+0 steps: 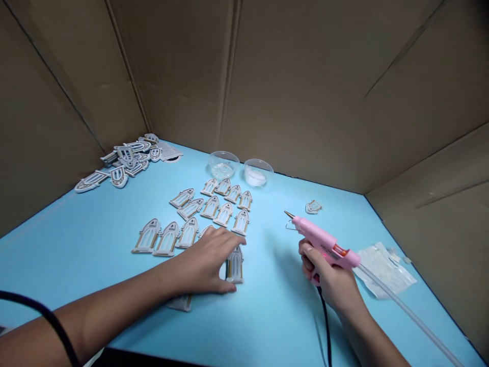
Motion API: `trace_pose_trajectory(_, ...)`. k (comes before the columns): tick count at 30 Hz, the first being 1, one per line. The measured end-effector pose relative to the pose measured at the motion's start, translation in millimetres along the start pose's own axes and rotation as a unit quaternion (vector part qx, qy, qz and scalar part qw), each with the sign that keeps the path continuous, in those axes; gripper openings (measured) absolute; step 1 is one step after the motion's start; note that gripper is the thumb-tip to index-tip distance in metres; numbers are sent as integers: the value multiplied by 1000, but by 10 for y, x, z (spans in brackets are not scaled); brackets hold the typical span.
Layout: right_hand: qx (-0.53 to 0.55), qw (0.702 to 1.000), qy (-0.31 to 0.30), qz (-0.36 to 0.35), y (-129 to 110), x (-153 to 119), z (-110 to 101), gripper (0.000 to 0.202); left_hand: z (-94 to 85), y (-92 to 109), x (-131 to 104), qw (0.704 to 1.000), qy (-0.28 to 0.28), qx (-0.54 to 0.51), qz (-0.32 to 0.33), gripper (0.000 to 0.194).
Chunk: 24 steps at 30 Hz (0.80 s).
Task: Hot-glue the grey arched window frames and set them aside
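My right hand (pixel 328 278) is wrapped around the handle of a pink hot glue gun (pixel 315 234). Its metal nozzle points up and left, and a long clear glue stick (pixel 405 306) runs out of its back. On the blue tabletop, my left hand (pixel 214 260) spans a small arched window piece (pixel 235 265), thumb at its lower end and a finger at its top. Around that hand lie more arched window pieces (pixel 167 239) in rough rows, white and grey with gold-brown sides. My hand and forearm partly hide some of them.
A heap of arched pieces (pixel 128 158) lies at the back left. Two clear plastic cups (pixel 223 165) stand near the back cardboard wall (pixel 290 92). One small piece (pixel 314 206) lies right of centre. A plastic bag (pixel 382 270) is at right; a black cable (pixel 326 326) hangs from the gun.
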State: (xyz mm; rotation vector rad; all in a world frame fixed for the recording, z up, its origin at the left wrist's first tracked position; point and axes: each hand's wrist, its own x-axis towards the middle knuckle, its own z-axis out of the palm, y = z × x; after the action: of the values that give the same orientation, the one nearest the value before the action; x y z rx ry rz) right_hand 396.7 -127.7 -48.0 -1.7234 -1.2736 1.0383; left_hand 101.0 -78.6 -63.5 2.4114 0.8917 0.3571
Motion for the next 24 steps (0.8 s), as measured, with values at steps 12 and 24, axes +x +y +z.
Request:
trace_pose_trajectory(12, -3, 999, 39, -7, -12, 49, 10, 45, -300, -90, 53, 989, 106, 67, -78, 28)
trace_pose_trajectory(24, -17, 1000, 10, -18, 4, 32, -4, 41, -164, -38, -30, 996, -56, 66, 28, 65)
